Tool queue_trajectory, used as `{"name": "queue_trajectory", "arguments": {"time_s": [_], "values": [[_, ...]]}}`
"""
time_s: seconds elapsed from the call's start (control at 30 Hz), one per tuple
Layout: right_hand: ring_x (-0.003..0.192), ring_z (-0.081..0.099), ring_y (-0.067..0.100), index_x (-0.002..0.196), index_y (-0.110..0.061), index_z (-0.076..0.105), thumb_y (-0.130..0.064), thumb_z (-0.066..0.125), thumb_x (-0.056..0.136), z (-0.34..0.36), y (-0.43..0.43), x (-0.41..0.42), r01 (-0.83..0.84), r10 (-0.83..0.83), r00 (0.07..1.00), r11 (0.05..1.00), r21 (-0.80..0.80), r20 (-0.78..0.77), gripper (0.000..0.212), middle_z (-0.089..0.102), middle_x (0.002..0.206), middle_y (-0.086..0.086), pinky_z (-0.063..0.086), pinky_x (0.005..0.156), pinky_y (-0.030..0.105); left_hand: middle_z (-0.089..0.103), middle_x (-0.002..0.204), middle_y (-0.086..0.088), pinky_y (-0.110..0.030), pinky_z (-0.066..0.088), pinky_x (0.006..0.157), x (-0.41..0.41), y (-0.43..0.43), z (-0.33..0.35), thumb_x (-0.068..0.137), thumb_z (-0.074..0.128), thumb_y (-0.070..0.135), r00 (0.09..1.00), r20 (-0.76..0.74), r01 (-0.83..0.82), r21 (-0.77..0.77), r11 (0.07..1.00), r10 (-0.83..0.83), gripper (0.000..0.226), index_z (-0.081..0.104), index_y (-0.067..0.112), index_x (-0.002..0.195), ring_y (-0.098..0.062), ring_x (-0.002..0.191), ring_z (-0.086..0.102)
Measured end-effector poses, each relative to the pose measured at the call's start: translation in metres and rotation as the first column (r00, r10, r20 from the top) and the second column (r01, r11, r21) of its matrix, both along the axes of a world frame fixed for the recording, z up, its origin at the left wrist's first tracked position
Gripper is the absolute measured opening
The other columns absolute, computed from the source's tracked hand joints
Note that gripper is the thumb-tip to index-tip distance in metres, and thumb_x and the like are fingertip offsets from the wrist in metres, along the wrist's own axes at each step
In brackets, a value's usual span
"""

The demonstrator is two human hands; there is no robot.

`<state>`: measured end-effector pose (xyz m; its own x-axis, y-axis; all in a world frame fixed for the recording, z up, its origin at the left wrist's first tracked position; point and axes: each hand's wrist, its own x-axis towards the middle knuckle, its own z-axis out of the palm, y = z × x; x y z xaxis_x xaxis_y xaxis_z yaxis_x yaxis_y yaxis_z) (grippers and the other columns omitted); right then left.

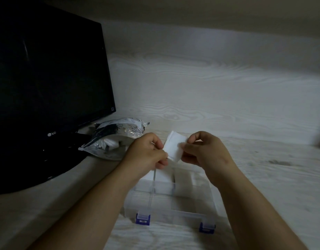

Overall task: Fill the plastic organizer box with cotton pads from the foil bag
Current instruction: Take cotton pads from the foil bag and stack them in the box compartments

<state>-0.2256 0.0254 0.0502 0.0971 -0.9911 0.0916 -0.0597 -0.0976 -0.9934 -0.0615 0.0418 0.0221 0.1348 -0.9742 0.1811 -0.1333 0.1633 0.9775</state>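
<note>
Both hands meet above the far end of the organizer box, with a small stack of white cotton pads held between them. The left hand pinches the stack's left edge between thumb and curled fingers. The right hand pinches the right edge the same way, its fingertips pressed on the top pad. The stack is tilted, clear of the box and just above its far row.

The box is clear plastic and lies open on the pale wood-grain surface at 6 o'clock from the hands, divided into small compartments. The far row holds white pads, partly hidden behind the hands. The nearer compartments show the surface grain through their floor. Two blue latches sit on the near edge, one at the left corner and one at the right.

The foil bag lies on its side at 10 o'clock from the box, just beside the left hand, its mouth gaping towards the person and white pads visible inside. Behind it, at 9 to 11 o'clock, stands a dark monitor with its screen off, the bag touching or nearly touching its black base.
</note>
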Motion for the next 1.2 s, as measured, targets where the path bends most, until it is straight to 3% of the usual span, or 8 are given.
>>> {"name": "queue_trajectory", "arguments": {"time_s": [0.13, 0.3, 0.53, 0.7, 0.87, 1.0, 1.13, 1.2], "values": [[0.072, 0.064, 0.026, 0.08, -0.006, 0.056, 0.004, 0.066, 0.086, 0.001, -0.002, -0.005, 0.024, -0.023, 0.998, 1.0, 0.003, -0.054, 0.015, 0.062, 0.078, 0.013, 0.062, 0.067, 0.037, 0.064, 0.065, -0.01, -0.022, 0.049, 0.051, -0.005, 0.004, 0.003, 0.084, 0.068, 0.001, 0.991, 0.115, 0.069, -0.004, 0.998, -0.068, 0.015, 0.055, 0.007, 0.078, -0.013, 0.057, 0.063], [0.073, 0.067, 0.024, 0.08, -0.007, 0.06, 0.0, 0.071, 0.084, 0.0, -0.005, -0.009, 0.008, -0.006, 0.981, 1.0, 0.008, -0.196, 0.013, 0.066, 0.081, 0.013, 0.061, 0.069, 0.036, 0.06, 0.058, 0.004, -0.028, 0.048, 0.055, -0.004, 0.0, -0.003, 0.081, 0.071, 0.002, 0.975, 0.223, 0.015, -0.124, 0.992, 0.014, 0.022, 0.054, 0.012, 0.075, -0.013, 0.054, 0.059], [0.073, 0.067, 0.029, 0.078, -0.004, 0.063, 0.006, 0.07, 0.082, 0.002, -0.003, -0.013, -0.025, 0.037, 0.966, 0.998, 0.049, -0.254, 0.012, 0.066, 0.082, 0.02, 0.061, 0.075, 0.043, 0.062, 0.061, -0.005, -0.023, 0.05, 0.052, -0.004, 0.001, -0.003, 0.084, 0.067, -0.005, 0.981, 0.165, 0.116, -0.054, 0.992, -0.105, 0.021, 0.056, 0.011, 0.077, -0.015, 0.053, 0.061], [0.063, 0.066, 0.025, 0.075, -0.007, 0.068, 0.003, 0.075, 0.077, 0.005, -0.002, -0.017, 0.019, 0.011, 0.899, 0.998, 0.063, -0.439, 0.012, 0.071, 0.081, 0.02, 0.062, 0.066, 0.039, 0.066, 0.074, 0.013, -0.02, 0.049, 0.067, 0.0, -0.002, -0.008, 0.084, 0.071, 0.013, 0.878, 0.459, 0.187, -0.067, 0.98, -0.136, 0.023, 0.071, 0.036, 0.082, -0.001, 0.069, 0.06], [0.074, 0.072, 0.029, 0.082, -0.004, 0.07, 0.003, 0.073, 0.08, 0.009, -0.001, -0.016, 0.001, 0.082, 0.832, 0.989, 0.149, -0.549, 0.008, 0.071, 0.086, 0.02, 0.062, 0.069, 0.035, 0.062, 0.067, 0.029, -0.009, 0.042, 0.064, -0.003, 0.002, -0.009, 0.085, 0.069, 0.017, 0.815, 0.56, 0.216, -0.056, 0.975, -0.148, 0.017, 0.074, 0.031, 0.093, 0.009, 0.064, 0.055], [0.071, 0.071, 0.026, 0.08, -0.005, 0.07, 0.005, 0.072, 0.079, 0.01, -0.002, -0.013, -0.008, 0.142, 0.775, 0.976, 0.215, -0.616, 0.011, 0.071, 0.087, 0.019, 0.061, 0.067, 0.032, 0.07, 0.083, 0.019, -0.011, 0.046, 0.071, -0.004, 0.002, -0.01, 0.087, 0.066, 0.019, 0.743, 0.64, 0.261, -0.004, 0.965, -0.199, 0.018, 0.075, 0.029, 0.098, 0.005, 0.076, 0.062], [0.077, 0.072, 0.028, 0.075, -0.009, 0.069, 0.01, 0.071, 0.076, 0.007, -0.002, -0.013, -0.027, 0.182, 0.72, 0.971, 0.236, -0.669, 0.019, 0.071, 0.088, 0.018, 0.061, 0.073, 0.037, 0.063, 0.07, 0.024, -0.01, 0.041, 0.067, -0.005, 0.001, -0.013, 0.088, 0.064, 0.02, 0.659, 0.719, 0.289, 0.028, 0.957, -0.22, 0.019, 0.075, 0.029, 0.101, 0.007, 0.07, 0.058], [0.081, 0.072, 0.029, 0.075, -0.011, 0.069, 0.011, 0.071, 0.075, 0.006, -0.001, -0.012, -0.046, 0.213, 0.683, 0.967, 0.25, -0.699, 0.022, 0.071, 0.091, 0.02, 0.06, 0.079, 0.04, 0.062, 0.082, 0.019, -0.015, 0.041, 0.077, -0.004, -0.001, -0.015, 0.088, 0.063, 0.024, 0.59, 0.78, 0.313, 0.017, 0.95, -0.208, 0.019, 0.075, 0.03, 0.103, 0.003, 0.082, 0.055]]}}
